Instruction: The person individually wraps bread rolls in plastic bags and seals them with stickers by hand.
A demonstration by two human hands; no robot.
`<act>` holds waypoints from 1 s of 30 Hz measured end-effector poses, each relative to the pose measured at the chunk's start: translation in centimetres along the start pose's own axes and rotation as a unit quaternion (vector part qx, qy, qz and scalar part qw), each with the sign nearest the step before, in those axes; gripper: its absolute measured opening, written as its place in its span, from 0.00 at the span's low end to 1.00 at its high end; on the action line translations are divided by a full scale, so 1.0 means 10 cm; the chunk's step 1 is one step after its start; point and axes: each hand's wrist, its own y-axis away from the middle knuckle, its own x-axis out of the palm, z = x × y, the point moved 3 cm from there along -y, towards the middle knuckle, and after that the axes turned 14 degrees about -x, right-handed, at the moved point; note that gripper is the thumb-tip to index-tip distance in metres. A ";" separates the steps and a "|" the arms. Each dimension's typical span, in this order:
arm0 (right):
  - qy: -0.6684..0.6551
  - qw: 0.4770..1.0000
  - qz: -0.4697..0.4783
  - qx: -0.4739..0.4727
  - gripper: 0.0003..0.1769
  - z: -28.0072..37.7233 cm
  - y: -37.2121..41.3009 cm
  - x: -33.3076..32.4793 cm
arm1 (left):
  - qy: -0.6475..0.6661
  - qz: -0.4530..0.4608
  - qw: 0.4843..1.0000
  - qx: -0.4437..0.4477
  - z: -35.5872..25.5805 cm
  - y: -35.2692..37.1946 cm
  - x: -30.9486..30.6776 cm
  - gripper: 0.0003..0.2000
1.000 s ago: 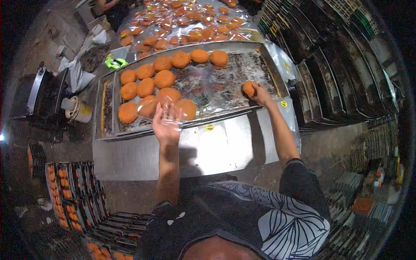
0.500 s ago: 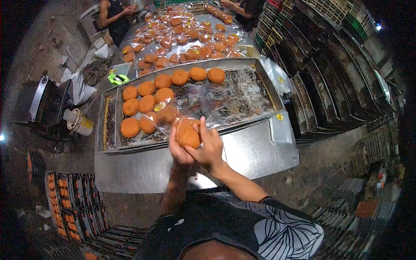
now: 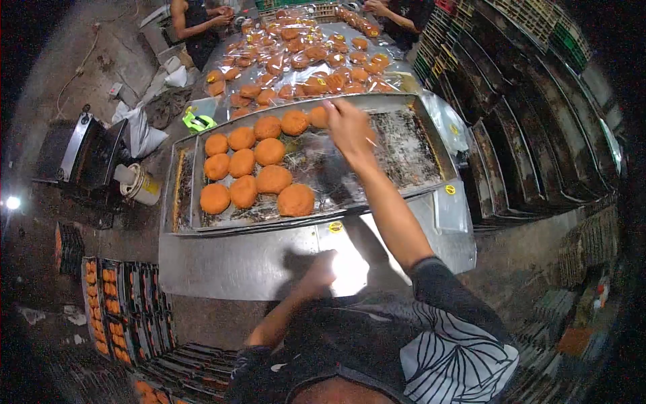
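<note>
My right hand reaches over the metal tray, its fingers curled round a bun at the right end of the back row. A bit of orange shows beside that hand; most of the bun is hidden. Blurred by motion, my left hand is low over the steel table, and its fingers cannot be made out. Just beyond it a yellow label shows on clear plastic. Several round orange-brown buns lie in rows in the tray's left half.
Bagged buns cover the table behind the tray. A green tape dispenser sits at the tray's back left, flat plastic bags at its right. Two people stand at the far end. Stacked trays rise at the right.
My hands have parted from the bagged bun they held together. The right hand has moved up and right over the tray; the left has dropped towards me. The view has shifted slightly.
</note>
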 end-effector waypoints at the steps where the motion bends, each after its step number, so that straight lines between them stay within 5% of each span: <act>1: 0.004 1.000 -0.003 0.003 0.15 -0.03 0.03 0.10 | 0.003 -0.032 0.999 0.030 0.14 -0.05 0.02 0.12; 2: 0.039 0.993 -0.018 -0.114 0.19 -0.05 0.06 0.24 | 0.004 -0.065 0.996 0.060 0.27 -0.10 0.04 0.12; 3: 0.072 0.970 -0.033 -0.228 0.25 -0.05 0.11 0.31 | -0.028 0.026 0.999 0.032 0.34 -0.14 0.02 0.13; 4: 0.003 0.981 0.073 -0.179 0.35 -0.06 0.46 0.25 | -0.063 0.116 0.991 0.005 0.40 -0.19 -0.02 0.14; 5: -0.117 0.971 0.091 -0.188 0.32 -0.23 0.91 0.27 | -0.066 0.116 0.991 0.010 0.43 -0.23 -0.09 0.14; 6: -0.167 0.937 0.307 0.014 0.26 -0.26 1.44 0.20 | -0.053 0.106 0.992 -0.049 0.50 -0.21 -0.09 0.14; 7: -0.336 0.837 0.379 0.208 0.18 -0.23 1.96 0.12 | -0.038 0.093 0.989 -0.109 0.57 -0.20 -0.06 0.14; 8: -0.275 0.791 0.523 0.157 0.13 -0.56 2.69 0.34 | -0.022 0.081 0.982 -0.169 0.62 -0.24 -0.05 0.14; 9: -0.301 0.845 0.442 -0.023 0.09 -0.43 2.96 0.24 | -0.040 0.038 0.982 -0.181 0.22 -0.25 -0.27 0.15; 10: -0.266 0.893 0.362 -0.017 0.08 -0.27 2.92 0.10 | -0.038 0.039 0.981 -0.187 0.02 -0.27 -0.26 0.15; 11: -0.374 0.874 0.289 0.113 0.08 -0.44 3.06 0.25 | 0.060 0.061 0.972 -0.217 -0.11 -0.26 -0.17 0.14; 12: -0.335 0.900 0.260 0.095 0.08 -0.60 3.18 0.31 | 0.157 0.079 0.953 -0.246 -0.15 -0.24 -0.08 0.13; 13: -0.293 0.925 0.231 0.080 0.08 -0.71 3.23 0.35 | 0.000 -0.044 0.999 -0.031 -0.11 -0.28 -0.05 0.11; 14: -0.254 0.941 0.200 0.105 0.06 -0.79 3.32 0.40 | 0.003 -0.048 0.998 -0.042 -0.18 -0.29 -0.06 0.11; 16: -0.160 0.955 0.208 0.136 0.08 -0.47 3.10 -0.05 | 0.100 0.009 0.966 -0.238 -0.17 -0.30 -0.09 0.10; 18: -0.112 0.957 0.180 0.196 0.10 -0.42 3.22 -0.06 | 0.246 0.023 0.949 -0.196 -0.14 -0.27 0.00 0.11; 20: -0.100 0.940 0.126 0.301 0.11 -0.29 3.15 -0.09 | 0.086 0.123 0.976 -0.159 -0.34 -0.33 0.04 0.11; 21: -0.136 0.921 0.136 0.340 0.11 -0.25 3.07 -0.08 | 0.108 0.095 0.974 -0.175 -0.26 -0.29 0.05 0.11; 23: -0.163 0.900 0.146 0.376 0.10 -0.21 3.04 -0.07 | 0.269 0.176 0.902 -0.289 -0.26 -0.29 -0.04 0.13; 24: -0.119 0.925 0.143 0.332 0.09 -0.20 3.07 -0.07 | 0.337 0.195 0.868 -0.309 -0.09 -0.25 -0.06 0.14; 26: -0.067 0.944 0.146 0.288 0.09 -0.11 3.10 -0.05 | 0.206 0.169 0.909 -0.320 -0.30 -0.19 -0.29 0.12; 28: 0.067 0.976 0.172 0.117 0.07 0.07 3.01 0.05 | 0.201 0.121 0.945 -0.225 -0.13 -0.12 -0.21 0.11; 30: 0.065 0.974 0.179 0.123 0.08 0.12 2.96 0.14 | 0.165 0.073 0.958 -0.224 -0.58 -0.08 -0.48 0.08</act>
